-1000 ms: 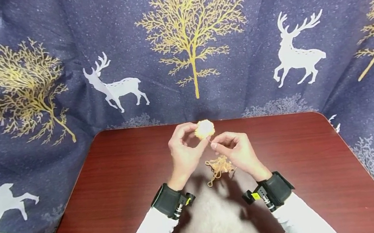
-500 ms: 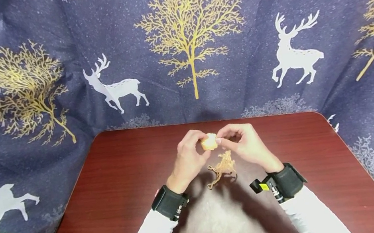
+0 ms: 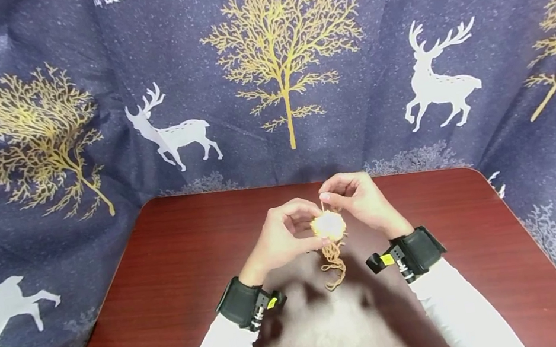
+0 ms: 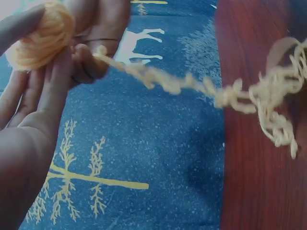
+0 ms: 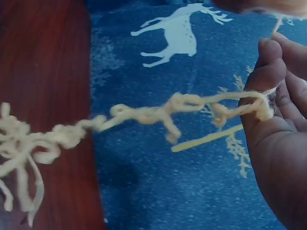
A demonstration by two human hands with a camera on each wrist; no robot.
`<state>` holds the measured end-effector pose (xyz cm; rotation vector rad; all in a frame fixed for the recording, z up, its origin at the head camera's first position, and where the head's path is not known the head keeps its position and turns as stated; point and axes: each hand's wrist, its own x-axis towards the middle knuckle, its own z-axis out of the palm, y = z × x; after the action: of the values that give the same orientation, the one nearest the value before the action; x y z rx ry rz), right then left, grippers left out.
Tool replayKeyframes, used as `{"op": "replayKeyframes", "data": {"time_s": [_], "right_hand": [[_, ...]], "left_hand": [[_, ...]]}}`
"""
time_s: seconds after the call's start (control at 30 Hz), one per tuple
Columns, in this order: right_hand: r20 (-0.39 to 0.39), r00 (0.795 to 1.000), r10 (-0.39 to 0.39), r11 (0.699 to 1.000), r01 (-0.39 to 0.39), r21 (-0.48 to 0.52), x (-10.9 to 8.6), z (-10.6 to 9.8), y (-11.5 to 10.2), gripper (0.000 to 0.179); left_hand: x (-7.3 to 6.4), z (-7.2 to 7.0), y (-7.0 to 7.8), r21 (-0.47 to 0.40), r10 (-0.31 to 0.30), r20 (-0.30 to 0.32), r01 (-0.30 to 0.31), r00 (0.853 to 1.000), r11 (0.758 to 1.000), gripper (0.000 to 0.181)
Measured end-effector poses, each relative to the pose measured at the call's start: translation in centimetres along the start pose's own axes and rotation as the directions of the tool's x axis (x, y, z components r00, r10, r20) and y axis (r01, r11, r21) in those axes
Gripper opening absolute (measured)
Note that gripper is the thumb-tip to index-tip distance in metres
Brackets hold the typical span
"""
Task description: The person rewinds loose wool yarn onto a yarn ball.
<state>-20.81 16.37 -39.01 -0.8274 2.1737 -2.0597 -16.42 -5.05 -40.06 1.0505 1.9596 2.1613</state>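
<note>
My left hand (image 3: 287,235) grips a small pale-yellow ball of yarn (image 3: 329,226) between thumb and fingers, above the table. In the left wrist view, wound strands show on the ball (image 4: 45,38). My right hand (image 3: 360,200), up and right of the ball, pinches a taut strand (image 5: 277,26) that runs to it. A knotty length of the same yarn (image 5: 144,114) passes through the right palm and hangs down. Its lower end is a loose tangle (image 4: 273,96) below the hands.
Under the hands is a reddish-brown wooden table (image 3: 178,260), with a pale grey area (image 3: 318,335) at the front. Beyond its far edge hangs a dark blue cloth (image 3: 255,165) printed with deer and trees. Each wrist wears a black camera strap.
The left hand has moved right and down with the yarn ball. The right hand has gone from beside the ball to above it, drawing a strand upward. The tangle now hangs directly below the ball.
</note>
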Motion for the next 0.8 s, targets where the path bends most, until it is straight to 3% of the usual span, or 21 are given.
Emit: {"op": "replayKeyframes", "data": {"time_s": [0.2,0.3,0.4,0.53,0.63,0.7,0.8], "right_hand": [[0.005,1.000,0.014,1.000,-0.014,0.023,-0.4,0.9,1.0,0.015],[-0.019,1.000,0.022,0.999,-0.023,-0.035,-0.8,1.1,1.5,0.016],[-0.045,0.998,0.033,0.996,-0.037,-0.082,-1.3,1.2,2.0,0.011],[-0.075,0.997,0.036,0.993,-0.044,-0.111,-2.1,1.6,2.2,0.006],[-0.087,0.996,0.034,0.989,-0.047,-0.141,-2.7,1.9,2.1,0.006],[-0.089,0.996,0.031,0.985,-0.046,-0.167,-3.2,2.2,1.9,0.005],[-0.086,0.996,0.017,0.976,-0.036,-0.214,-3.7,2.4,1.7,0.004]], "left_hand": [[0.3,-0.2,0.2,-0.070,0.097,-0.112,-0.105,0.989,0.992,0.045],[0.4,-0.3,0.1,-0.110,0.111,-0.186,-0.132,0.976,0.985,0.044],[0.7,-0.4,0.1,-0.133,0.110,-0.274,-0.151,0.955,0.979,0.044],[1.0,-0.5,-0.1,-0.115,0.095,-0.396,-0.152,0.913,0.982,0.043],[1.1,-0.6,-0.3,-0.020,0.117,-0.468,-0.143,0.876,0.990,0.042],[1.1,-0.8,-0.6,0.096,0.165,-0.491,-0.135,0.855,0.986,0.041],[1.0,-1.0,-1.2,0.333,0.266,-0.479,-0.107,0.836,0.937,0.040]]}}
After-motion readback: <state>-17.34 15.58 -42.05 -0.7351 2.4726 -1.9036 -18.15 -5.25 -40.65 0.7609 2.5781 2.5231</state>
